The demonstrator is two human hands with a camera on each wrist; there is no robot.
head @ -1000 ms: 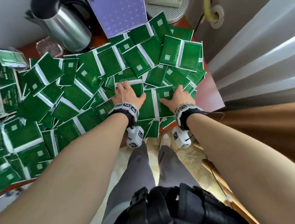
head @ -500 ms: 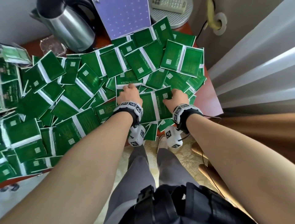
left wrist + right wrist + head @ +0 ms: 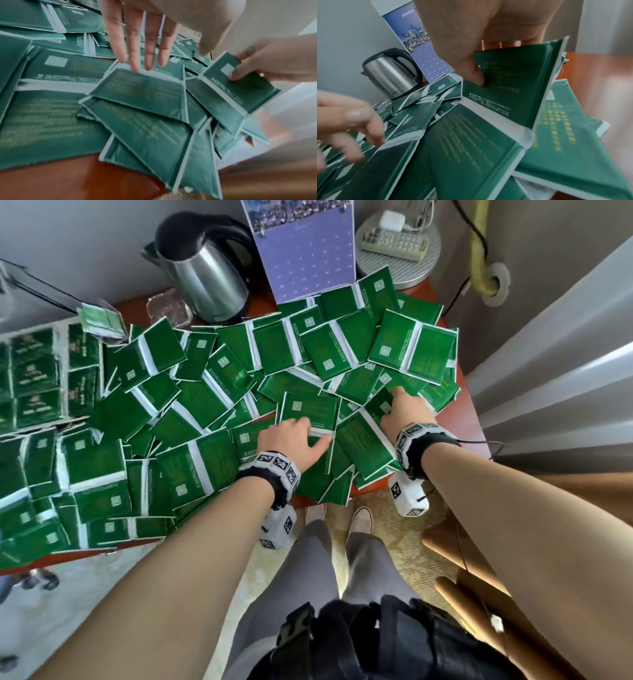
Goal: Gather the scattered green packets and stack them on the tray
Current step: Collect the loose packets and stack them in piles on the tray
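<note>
Gathered green packets with both hands near the table's edge.

Head view: left hand (image 3: 291, 436) spread flat on green packets (image 3: 205, 392), probably to steady them; red-brown table (image 3: 471, 419), kettle (image 3: 209, 278) far; tray not identified. Left wrist: fingers (image 3: 135, 44) straight. Right wrist: right hand (image 3: 471, 44) pinched a folded packet (image 3: 513, 83), likely lifting.

Green packets (image 3: 41, 508) at left of the head view are cut off by the frame edge; table (image 3: 469, 419) largely hidden beneath packets; packet print blurred

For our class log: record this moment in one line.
right hand: pinches packet | left hand: flat on pile | tray: unseen
</note>
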